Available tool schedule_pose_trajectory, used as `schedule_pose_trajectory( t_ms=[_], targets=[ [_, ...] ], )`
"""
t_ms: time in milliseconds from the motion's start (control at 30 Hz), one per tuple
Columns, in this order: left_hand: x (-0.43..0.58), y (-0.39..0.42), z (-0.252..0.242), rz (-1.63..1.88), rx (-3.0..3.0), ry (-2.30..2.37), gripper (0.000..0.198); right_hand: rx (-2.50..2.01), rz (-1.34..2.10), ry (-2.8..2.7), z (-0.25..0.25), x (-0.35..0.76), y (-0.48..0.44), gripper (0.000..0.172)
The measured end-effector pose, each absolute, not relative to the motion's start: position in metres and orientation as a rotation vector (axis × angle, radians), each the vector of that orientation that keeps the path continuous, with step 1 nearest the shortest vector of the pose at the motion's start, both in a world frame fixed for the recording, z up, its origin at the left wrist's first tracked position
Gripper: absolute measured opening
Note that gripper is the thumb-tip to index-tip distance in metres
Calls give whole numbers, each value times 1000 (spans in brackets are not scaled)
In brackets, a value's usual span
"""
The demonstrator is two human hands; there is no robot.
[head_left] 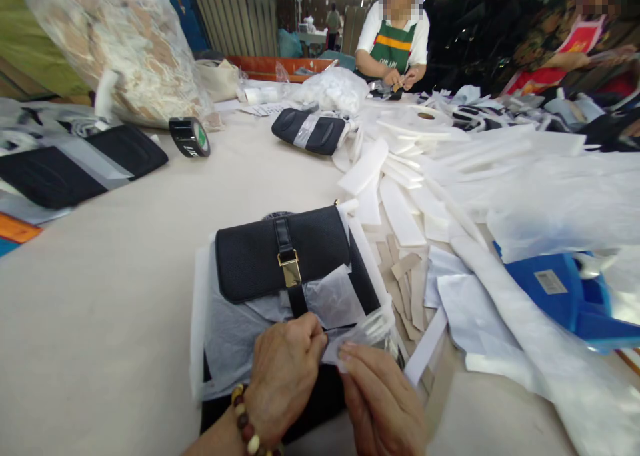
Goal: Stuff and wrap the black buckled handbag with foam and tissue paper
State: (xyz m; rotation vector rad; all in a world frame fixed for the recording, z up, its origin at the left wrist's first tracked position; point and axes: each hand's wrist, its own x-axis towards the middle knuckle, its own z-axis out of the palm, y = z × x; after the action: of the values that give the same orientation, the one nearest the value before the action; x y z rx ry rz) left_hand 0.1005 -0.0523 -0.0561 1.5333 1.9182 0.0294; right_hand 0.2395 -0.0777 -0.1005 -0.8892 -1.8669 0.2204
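A black handbag [280,253] lies on the table before me, its flap toward the far side. A black strap with a gold buckle [291,271] runs down the flap's middle. Thin white tissue paper [240,336] covers part of the bag's front below the flap. My left hand [287,363], a beaded bracelet at its wrist, is closed over the bag just below the strap's end; what its fingertips grip is hidden. My right hand [380,396] pinches a translucent plastic wrapping [367,333] at the bag's right side. The fingertips of both hands are close together.
White foam strips [403,209] and brown paper strips [410,289] lie to the right, near a blue plastic object [560,296]. A black tape roll [189,137] and wrapped black pieces [307,131] stand farther back. Across the table are two people, one in a green apron [393,49].
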Motion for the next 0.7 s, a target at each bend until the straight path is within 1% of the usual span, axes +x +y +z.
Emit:
schedule_pose_trajectory(
  t_ms=[200,467,700],
  targets=[
    [97,-50,-54,81,1447,1846,21,-867,142,-1896,-119,230,-73,23],
    [97,-47,-51,88,1402,1871,19,-868,266,-1882,-108,228,-76,21],
    [96,-44,-54,175,1255,1844,16,-873,198,-1850,-114,223,-76,21]
  ],
)
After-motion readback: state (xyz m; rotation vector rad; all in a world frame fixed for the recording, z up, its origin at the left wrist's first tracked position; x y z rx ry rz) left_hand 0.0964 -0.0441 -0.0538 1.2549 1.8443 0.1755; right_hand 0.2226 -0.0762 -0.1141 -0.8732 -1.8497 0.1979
